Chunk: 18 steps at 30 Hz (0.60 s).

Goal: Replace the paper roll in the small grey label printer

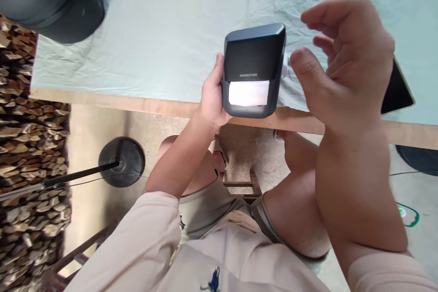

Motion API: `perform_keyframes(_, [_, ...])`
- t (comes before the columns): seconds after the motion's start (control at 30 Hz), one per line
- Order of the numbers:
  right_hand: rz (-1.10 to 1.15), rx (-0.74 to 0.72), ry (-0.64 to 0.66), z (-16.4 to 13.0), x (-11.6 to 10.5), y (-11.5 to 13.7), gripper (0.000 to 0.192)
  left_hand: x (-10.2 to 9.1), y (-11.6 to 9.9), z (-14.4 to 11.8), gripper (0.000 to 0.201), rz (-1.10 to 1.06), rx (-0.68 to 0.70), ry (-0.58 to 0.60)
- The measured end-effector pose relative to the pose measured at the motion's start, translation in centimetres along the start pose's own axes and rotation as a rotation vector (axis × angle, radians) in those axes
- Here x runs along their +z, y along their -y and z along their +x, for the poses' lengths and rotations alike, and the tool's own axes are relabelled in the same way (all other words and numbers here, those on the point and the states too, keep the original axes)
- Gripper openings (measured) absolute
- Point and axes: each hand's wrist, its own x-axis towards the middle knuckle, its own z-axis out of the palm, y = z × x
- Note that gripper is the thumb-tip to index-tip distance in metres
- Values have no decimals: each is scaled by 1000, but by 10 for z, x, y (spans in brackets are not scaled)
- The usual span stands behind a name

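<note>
Gripping its left side, the left hand [215,96] holds a dark, round-cornered plastic label printer [253,70] over wrinkled pale-green cloth [153,32] and the wooden table edge [119,102]. Smooth black lid [255,54] reads "NIIMBOT", trailing characters illegible; white paper [248,93] shows beneath. Right hand [342,59], fingers curved and spread from the thumb, hangs just beside the printer.

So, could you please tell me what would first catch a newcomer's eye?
Probably the dark, boxy NIIMBOT device with its white front strip, held in the left hand near the edge of the pale green cloth-covered table. The open right hand hovers beside it; what looks like brown split firewood lines the picture's left edge.
</note>
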Motion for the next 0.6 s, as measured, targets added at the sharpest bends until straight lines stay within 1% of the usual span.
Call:
perform_keyframes(0.07, [31,-3,54,0,-1,0,33,-1,2,2,53,6,7,-62])
perform_keyframes(0.2, [54,-38,180,2,1,3,46,1,4,2,57,10,-33,-147])
perform_keyframes(0.3, [32,-44,221,3,-1,6,49,2,4,2,55,-8,-53,-182])
perform_keyframes(0.37, [16,-28,212,3,-3,8,50,2,5,3,53,-9,-51,-184])
perform_keyframes(0.43, [-26,-26,154,2,-4,10,52,2,5,2,52,-4,-48,-170])
perform_keyframes(0.5, [-38,-56,43,2,-3,13,49,3,4,1,49,6,-57,-128])
perform_keyframes(0.6, [103,-64,-138,2,1,18,28,4,2,-1,48,8,-48,-63])
